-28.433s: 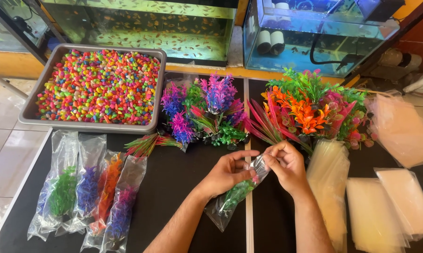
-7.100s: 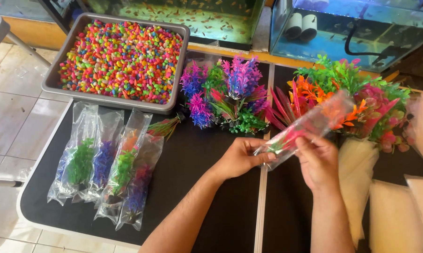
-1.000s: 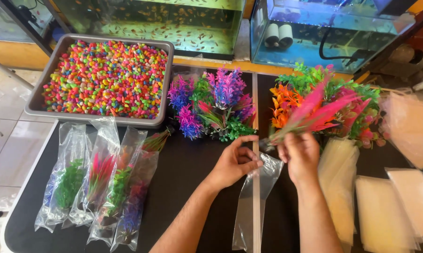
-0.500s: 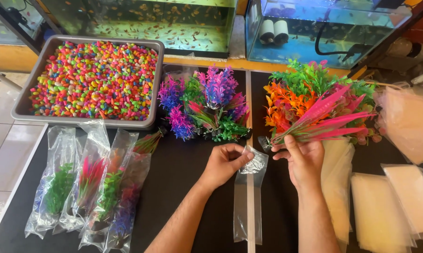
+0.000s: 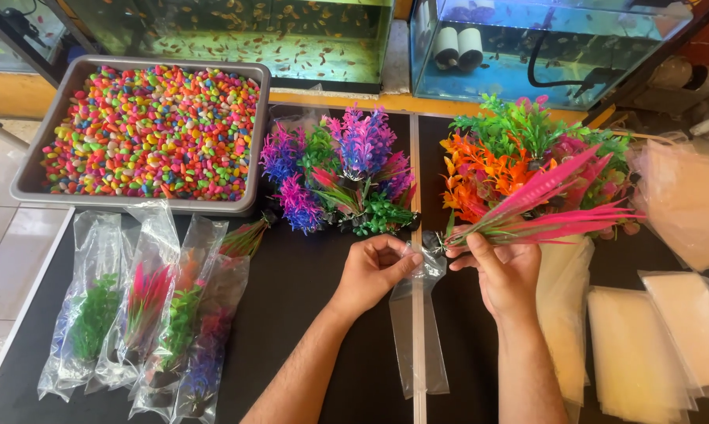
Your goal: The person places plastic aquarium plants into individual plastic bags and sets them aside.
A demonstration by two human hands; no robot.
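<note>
The left hand (image 5: 370, 271) pinches the upper edge of a clear plastic bag (image 5: 419, 330) between thumb and fingers, and the bag hangs down flat over the black table (image 5: 307, 314), its mouth just beside the right hand (image 5: 505, 271). The right hand is closed around the base of a pink plastic plant (image 5: 551, 208), whose long leaves point to the right and lie over the pile of orange and green plants (image 5: 511, 153). The base of the pink plant seems to touch the mouth of the bag, but this part is small and I cannot tell it surely. Left of the hands, four filled bags (image 5: 146, 314) lie side by side, each with one plant inside. Behind them stands a grey tray (image 5: 256, 133) full of coloured pebbles. A cluster of purple and blue plants (image 5: 346, 173) sits between the tray and the orange pile. Stacks of empty bags (image 5: 645, 345) lie at the right.
</note>
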